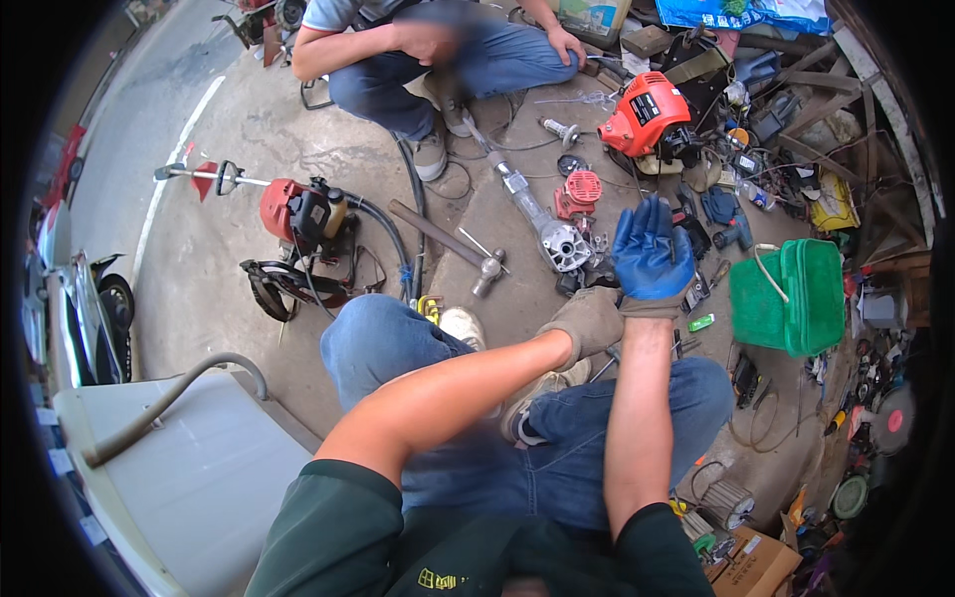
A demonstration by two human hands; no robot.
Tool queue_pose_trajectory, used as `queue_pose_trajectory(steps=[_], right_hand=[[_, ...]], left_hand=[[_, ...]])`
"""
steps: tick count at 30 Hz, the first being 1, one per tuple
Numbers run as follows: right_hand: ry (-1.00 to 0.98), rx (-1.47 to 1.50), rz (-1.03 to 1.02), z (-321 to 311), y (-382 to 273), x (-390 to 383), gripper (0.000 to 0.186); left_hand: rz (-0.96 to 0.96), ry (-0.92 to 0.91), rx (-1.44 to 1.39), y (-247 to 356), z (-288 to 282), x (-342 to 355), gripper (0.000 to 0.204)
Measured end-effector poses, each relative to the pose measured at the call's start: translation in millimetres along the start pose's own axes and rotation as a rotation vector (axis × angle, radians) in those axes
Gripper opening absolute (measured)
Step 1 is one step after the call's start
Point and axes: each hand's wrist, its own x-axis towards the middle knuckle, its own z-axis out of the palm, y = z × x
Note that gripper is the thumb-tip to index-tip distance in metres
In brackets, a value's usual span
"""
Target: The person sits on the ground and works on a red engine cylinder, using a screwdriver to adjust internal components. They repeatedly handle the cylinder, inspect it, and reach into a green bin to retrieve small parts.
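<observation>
Toward half past two from the middle of the view, the right hand (654, 254) shows its palm, fingers extended and lying close together, in a blue-palmed glove (657, 279). At half past three, the left hand (585, 323), also gloved, touches that glove's cuff (645, 306) at the wrist; its fingertips are hidden, so I cannot tell whether it grips. Beyond the hands, toward two o'clock, a metal shaft (529, 206) with a round housing (566, 247) lies on the concrete floor (279, 114), a small red motor (577, 192) just beside it. Near the centre rests a hammer (446, 242). A brush cutter (290, 211) lies at ten o'clock, a red engine (645, 111) sits between one and two, and a green bucket (771, 310) stands at three. Toward twelve, a co-worker (502, 60) has one hand on a knee.
</observation>
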Motion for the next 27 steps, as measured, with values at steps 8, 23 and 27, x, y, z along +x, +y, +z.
queue_pose_trajectory(steps=[8,23,27], right_hand=[[0.306,-0.92,-0.141,74,28,1,0.072],[0.264,-2.411,-0.08,154,-119,-27,0.043],[0.09,-2.48,-0.232,125,-135,-42,0.035]], left_hand=[[0.052,-0.14,0.278,-9,3,-1,0.043],[-0.026,-0.104,1.057,-109,-41,39,0.053],[-0.084,-0.229,1.249,-141,-44,19,0.06]])
